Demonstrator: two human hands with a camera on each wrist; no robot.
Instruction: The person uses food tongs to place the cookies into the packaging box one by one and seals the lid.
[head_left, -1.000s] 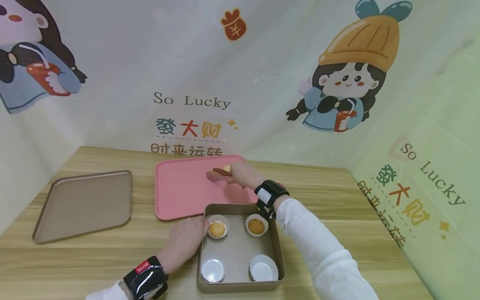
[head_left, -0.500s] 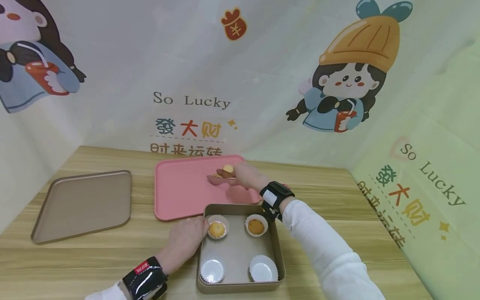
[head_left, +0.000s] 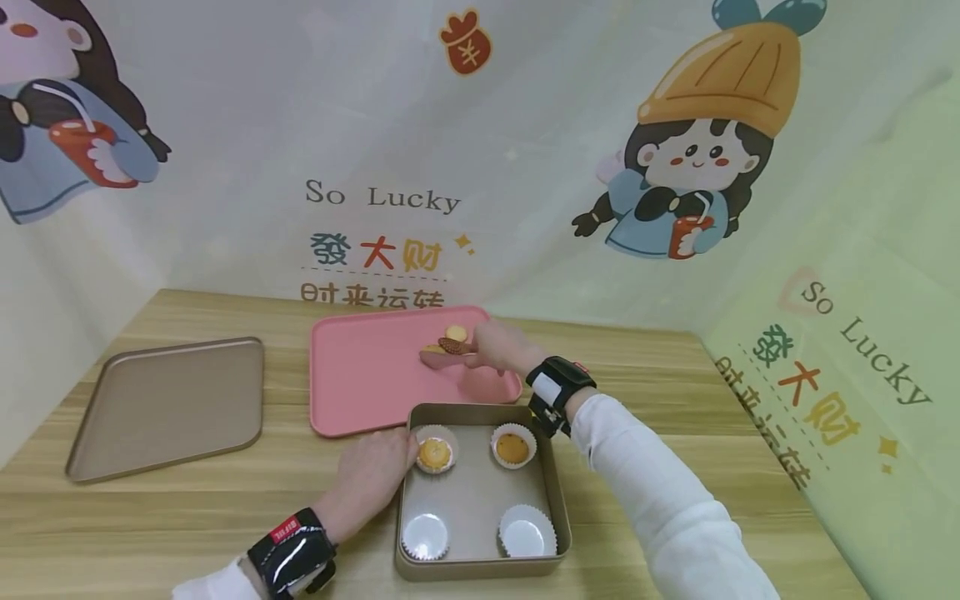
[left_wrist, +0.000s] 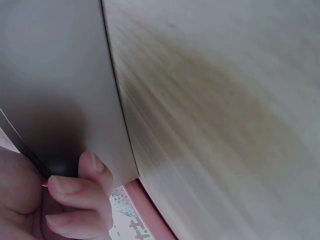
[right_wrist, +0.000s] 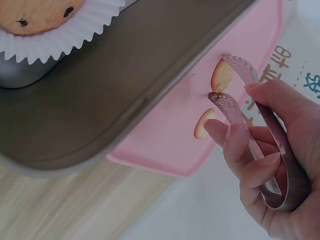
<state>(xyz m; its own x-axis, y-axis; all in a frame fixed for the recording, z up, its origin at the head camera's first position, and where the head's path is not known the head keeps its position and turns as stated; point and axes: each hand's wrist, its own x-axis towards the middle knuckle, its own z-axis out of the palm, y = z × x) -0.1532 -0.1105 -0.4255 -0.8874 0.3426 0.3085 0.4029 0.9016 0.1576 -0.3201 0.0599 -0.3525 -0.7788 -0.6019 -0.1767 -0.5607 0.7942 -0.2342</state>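
My right hand (head_left: 501, 347) grips a pair of metal tongs (right_wrist: 287, 172) over the pink tray (head_left: 360, 375). In the right wrist view the perforated tong ends stand apart, at either end of a small golden cookie (right_wrist: 221, 77); whether they press on it I cannot tell. A second cookie (right_wrist: 204, 123) lies beside it, partly behind a fingertip. My left hand (head_left: 372, 473) holds the left wall of a square metal tin (head_left: 480, 569), its curled fingertips (left_wrist: 67, 185) against the outer side. Two filled paper cups stand in the tin's far corners, a pastry (head_left: 434, 455) and a muffin (head_left: 512, 449).
White paper cups (head_left: 527, 531) without pastry sit in the tin's two near corners. A flat brown baking tray (head_left: 172, 408) lies to the left on the wooden table (head_left: 645, 392). Behind the table hangs a printed cloth (head_left: 525, 167).
My right hand has shifted slightly to the right with the tongs, and more of both cookies shows in the head view. My left hand stays at the tin's wall.
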